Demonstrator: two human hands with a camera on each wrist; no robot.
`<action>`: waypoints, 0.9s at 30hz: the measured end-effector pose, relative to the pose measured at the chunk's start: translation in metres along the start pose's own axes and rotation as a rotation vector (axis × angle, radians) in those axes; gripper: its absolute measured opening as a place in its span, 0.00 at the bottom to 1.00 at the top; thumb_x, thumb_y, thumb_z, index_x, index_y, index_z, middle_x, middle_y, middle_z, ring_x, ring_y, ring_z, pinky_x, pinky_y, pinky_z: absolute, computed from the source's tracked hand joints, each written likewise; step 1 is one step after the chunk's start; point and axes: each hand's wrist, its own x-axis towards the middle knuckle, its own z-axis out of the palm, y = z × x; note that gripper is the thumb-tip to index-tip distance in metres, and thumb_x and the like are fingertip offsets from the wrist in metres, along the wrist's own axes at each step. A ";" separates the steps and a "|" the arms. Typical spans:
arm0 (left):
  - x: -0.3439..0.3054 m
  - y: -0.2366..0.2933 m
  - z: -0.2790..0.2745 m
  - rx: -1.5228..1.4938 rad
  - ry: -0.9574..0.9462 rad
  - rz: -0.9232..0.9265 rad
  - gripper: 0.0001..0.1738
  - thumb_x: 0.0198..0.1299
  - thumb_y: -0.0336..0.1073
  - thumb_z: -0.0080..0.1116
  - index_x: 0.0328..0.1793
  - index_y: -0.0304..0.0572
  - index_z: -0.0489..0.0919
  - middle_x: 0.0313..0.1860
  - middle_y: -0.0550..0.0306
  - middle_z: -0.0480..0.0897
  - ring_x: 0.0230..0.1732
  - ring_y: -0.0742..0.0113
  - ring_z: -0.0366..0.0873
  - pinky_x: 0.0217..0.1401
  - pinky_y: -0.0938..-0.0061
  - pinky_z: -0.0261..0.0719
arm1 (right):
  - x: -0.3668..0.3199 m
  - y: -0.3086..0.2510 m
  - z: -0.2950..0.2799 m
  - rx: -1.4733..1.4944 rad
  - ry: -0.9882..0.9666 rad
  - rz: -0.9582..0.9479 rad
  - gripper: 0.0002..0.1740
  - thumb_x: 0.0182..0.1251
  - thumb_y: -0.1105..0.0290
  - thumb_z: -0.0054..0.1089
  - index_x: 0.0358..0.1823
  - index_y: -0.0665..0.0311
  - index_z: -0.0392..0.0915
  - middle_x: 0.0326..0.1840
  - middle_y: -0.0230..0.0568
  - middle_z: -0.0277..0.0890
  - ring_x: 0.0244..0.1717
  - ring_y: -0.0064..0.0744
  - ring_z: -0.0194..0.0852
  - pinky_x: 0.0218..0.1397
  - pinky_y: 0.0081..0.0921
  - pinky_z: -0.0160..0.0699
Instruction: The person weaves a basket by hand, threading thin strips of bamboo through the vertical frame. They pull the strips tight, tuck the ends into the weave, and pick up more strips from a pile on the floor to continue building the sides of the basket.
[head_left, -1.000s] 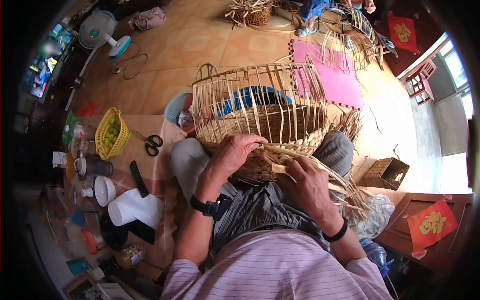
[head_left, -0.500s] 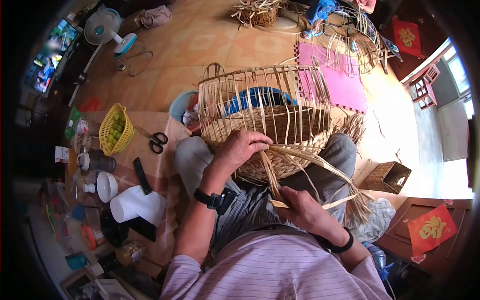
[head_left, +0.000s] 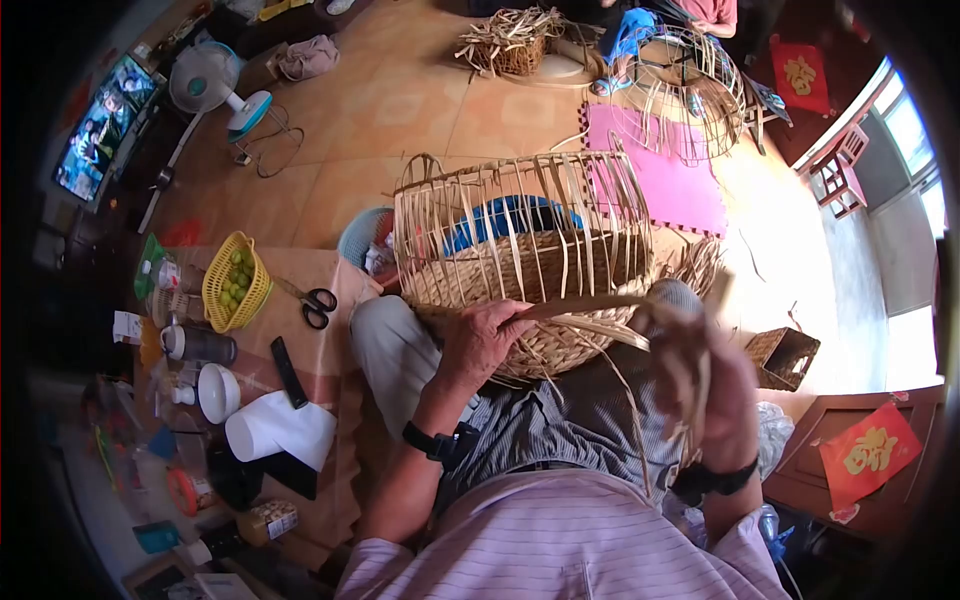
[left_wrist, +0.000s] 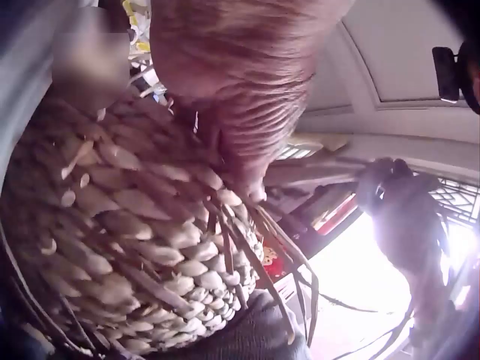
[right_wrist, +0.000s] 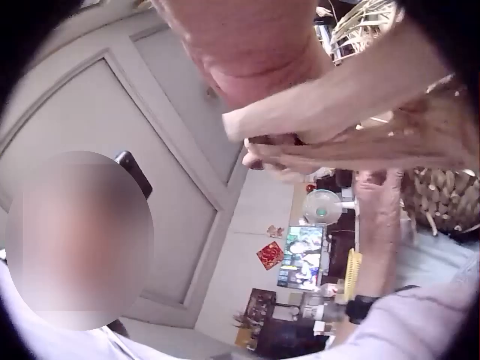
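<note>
A half-woven basket (head_left: 470,278) of dried plant strips lies across the person's lap, its upright bare stakes facing away. At the near edge of the weave, the left hand (head_left: 482,340) pinches the base of a bundle of flat strips (head_left: 590,304). Out to the right, the blurred right hand (head_left: 715,390) grips the other part of that bundle, which stretches taut between the hands. In the right wrist view, wide strips (right_wrist: 360,97) run from the curled fingers of the right hand (right_wrist: 255,67). Loose strip ends (left_wrist: 262,255) hang by the left fingertips in the left wrist view.
Left, a low table (head_left: 310,270) holds a yellow basket of green fruit (head_left: 238,282), scissors (head_left: 318,308), a dark knife-like tool (head_left: 288,372) and a white roll (head_left: 280,430). A small woven box (head_left: 782,358) stands right. Another person sits beyond the pink mat (head_left: 660,180).
The right hand has swung from the lap outward to the right and up, drawing the strips with it. The left hand keeps its pinch at the basket's edge.
</note>
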 end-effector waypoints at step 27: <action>-0.001 -0.031 0.030 0.194 -0.114 -0.190 0.13 0.68 0.36 0.66 0.57 0.52 0.89 0.43 0.45 0.90 0.47 0.44 0.90 0.49 0.54 0.86 | 0.137 0.052 -0.049 -0.823 0.226 -0.189 0.13 0.70 0.64 0.80 0.47 0.63 0.87 0.32 0.27 0.86 0.29 0.13 0.77 0.30 0.17 0.72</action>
